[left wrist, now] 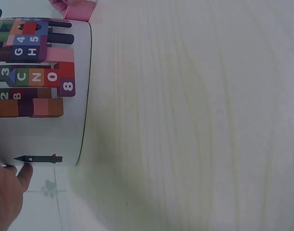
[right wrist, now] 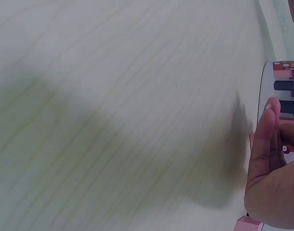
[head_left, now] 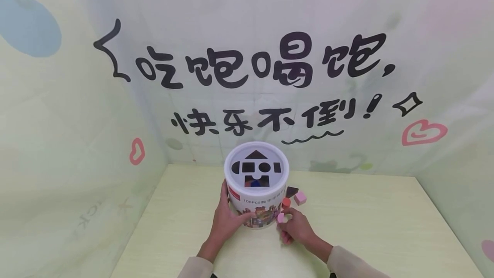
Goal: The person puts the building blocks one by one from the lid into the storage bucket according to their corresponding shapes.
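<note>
A white bucket (head_left: 256, 203) with a shape-sorter lid (head_left: 239, 179) stands upright on the table, printed with colourful blocks. My left hand (head_left: 225, 222) grips its left side, thumb across the front. In the left wrist view, part of that hand (left wrist: 7, 197) shows at the bucket's printed wall (left wrist: 46, 134). Against the bucket's lower right side, my right hand (head_left: 299, 226) pinches a small pink block (head_left: 281, 217). The right wrist view shows this hand (right wrist: 274, 178) beside the bucket, its fingers partly covering the block. Through the lid's lower cutout, a blue block (head_left: 255, 183) shows inside.
Right of the bucket lie an orange-red round block (head_left: 286, 203), a pink block (head_left: 300, 198) and a dark triangular block (head_left: 291, 191). The pale wooden table (head_left: 370, 226) meets printed fabric walls (head_left: 247, 110) at the back and sides.
</note>
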`<action>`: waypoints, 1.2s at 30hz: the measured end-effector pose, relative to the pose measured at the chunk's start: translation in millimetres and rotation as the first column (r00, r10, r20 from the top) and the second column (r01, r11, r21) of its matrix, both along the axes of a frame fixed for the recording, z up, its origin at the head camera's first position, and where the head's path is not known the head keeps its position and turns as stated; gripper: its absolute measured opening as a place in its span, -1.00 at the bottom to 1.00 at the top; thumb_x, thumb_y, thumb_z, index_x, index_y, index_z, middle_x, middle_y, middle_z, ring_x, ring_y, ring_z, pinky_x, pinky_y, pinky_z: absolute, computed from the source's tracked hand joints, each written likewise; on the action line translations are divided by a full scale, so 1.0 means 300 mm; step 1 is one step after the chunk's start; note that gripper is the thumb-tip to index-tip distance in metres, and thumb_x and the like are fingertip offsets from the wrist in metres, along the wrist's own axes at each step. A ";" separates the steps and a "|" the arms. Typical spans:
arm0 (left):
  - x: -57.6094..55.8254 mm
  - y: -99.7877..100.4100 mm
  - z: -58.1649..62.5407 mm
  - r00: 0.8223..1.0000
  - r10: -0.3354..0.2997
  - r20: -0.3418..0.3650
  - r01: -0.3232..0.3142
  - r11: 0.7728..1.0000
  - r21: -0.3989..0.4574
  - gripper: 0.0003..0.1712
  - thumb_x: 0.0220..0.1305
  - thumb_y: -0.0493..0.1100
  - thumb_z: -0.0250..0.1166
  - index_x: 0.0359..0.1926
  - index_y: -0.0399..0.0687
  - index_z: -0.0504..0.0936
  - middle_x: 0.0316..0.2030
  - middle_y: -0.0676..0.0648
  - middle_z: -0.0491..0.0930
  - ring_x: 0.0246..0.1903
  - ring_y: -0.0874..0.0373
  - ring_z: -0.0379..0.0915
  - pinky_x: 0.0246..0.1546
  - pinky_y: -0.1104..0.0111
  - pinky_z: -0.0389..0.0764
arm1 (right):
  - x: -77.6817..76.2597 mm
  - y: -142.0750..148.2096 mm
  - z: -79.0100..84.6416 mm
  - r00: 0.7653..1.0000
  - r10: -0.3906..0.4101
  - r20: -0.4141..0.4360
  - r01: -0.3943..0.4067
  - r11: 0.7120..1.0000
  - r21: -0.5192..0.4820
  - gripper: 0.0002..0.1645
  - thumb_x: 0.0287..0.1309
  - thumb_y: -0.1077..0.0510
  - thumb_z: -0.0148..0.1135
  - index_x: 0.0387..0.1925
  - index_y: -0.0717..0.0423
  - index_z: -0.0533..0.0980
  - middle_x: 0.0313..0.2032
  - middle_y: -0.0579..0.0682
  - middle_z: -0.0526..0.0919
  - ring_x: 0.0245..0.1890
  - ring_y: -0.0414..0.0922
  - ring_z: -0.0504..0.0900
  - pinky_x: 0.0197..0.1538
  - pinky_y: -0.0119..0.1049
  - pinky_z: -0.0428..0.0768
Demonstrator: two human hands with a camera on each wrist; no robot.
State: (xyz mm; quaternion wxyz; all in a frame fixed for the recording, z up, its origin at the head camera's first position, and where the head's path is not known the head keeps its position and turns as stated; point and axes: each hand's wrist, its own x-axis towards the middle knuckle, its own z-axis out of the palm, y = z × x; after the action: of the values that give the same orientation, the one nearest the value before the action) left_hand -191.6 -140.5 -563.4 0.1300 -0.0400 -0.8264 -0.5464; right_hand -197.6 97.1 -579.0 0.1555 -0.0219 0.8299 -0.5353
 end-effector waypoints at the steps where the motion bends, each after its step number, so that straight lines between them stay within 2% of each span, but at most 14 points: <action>1: 0.001 0.001 0.002 1.000 0.000 -0.003 0.000 1.000 -0.001 0.50 -0.33 0.31 0.60 0.51 0.52 -0.25 0.42 0.10 0.21 0.40 -0.06 0.15 0.30 -0.11 0.33 | 0.000 0.001 0.001 1.000 -0.001 -0.002 0.001 1.000 -0.004 -0.47 0.12 0.33 0.27 0.12 0.42 0.36 -0.74 0.00 0.57 -0.80 -0.19 0.55 -0.67 -0.22 0.64; 9: 0.003 -0.001 0.001 1.000 -0.007 -0.017 0.006 1.000 -0.010 0.51 -0.31 0.26 0.62 0.52 0.49 -0.27 0.43 0.06 0.21 0.40 -0.08 0.15 0.30 -0.09 0.33 | -0.001 0.008 0.010 1.000 0.003 -0.012 -0.003 1.000 -0.024 -0.42 0.14 0.31 0.27 0.18 0.42 0.36 -0.73 0.01 0.57 -0.79 -0.18 0.55 -0.66 -0.21 0.65; 19: 0.003 -0.003 -0.003 1.000 -0.004 -0.001 0.004 1.000 -0.007 0.50 -0.30 0.28 0.60 0.51 0.51 -0.28 0.44 0.06 0.17 0.41 -0.07 0.13 0.31 -0.09 0.33 | -0.014 0.025 0.030 0.999 0.012 -0.051 -0.014 0.999 -0.040 -0.47 0.15 0.27 0.28 0.12 0.43 0.40 -0.71 0.01 0.59 -0.77 -0.17 0.57 -0.64 -0.21 0.65; 26: 0.006 0.001 -0.001 1.000 -0.001 0.000 0.001 1.000 -0.008 0.49 -0.29 0.30 0.59 0.51 0.51 -0.27 0.46 0.04 0.14 0.41 -0.12 0.12 0.28 -0.16 0.32 | -0.023 0.039 0.049 0.999 -0.004 -0.036 0.001 0.998 -0.065 -0.50 0.17 0.21 0.30 0.10 0.38 0.44 -0.69 0.01 0.60 -0.74 -0.14 0.58 -0.62 -0.21 0.66; 36: 0.006 0.001 -0.006 1.000 0.011 0.022 -0.011 1.000 -0.002 0.47 -0.32 0.34 0.58 0.50 0.55 -0.24 0.45 0.12 0.15 0.42 -0.05 0.12 0.30 -0.12 0.33 | -0.027 0.050 0.077 0.999 -0.001 -0.051 -0.005 0.994 -0.112 -0.36 0.15 0.15 0.34 0.22 0.33 0.41 -0.70 0.02 0.60 -0.74 -0.13 0.57 -0.60 -0.22 0.66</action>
State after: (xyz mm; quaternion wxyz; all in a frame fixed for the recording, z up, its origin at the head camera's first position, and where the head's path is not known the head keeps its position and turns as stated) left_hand -189.8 -140.3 -565.2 0.1238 -0.0293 -0.8286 -0.5452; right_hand -205.6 112.0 -556.0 0.1335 -0.0449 0.8021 -0.5803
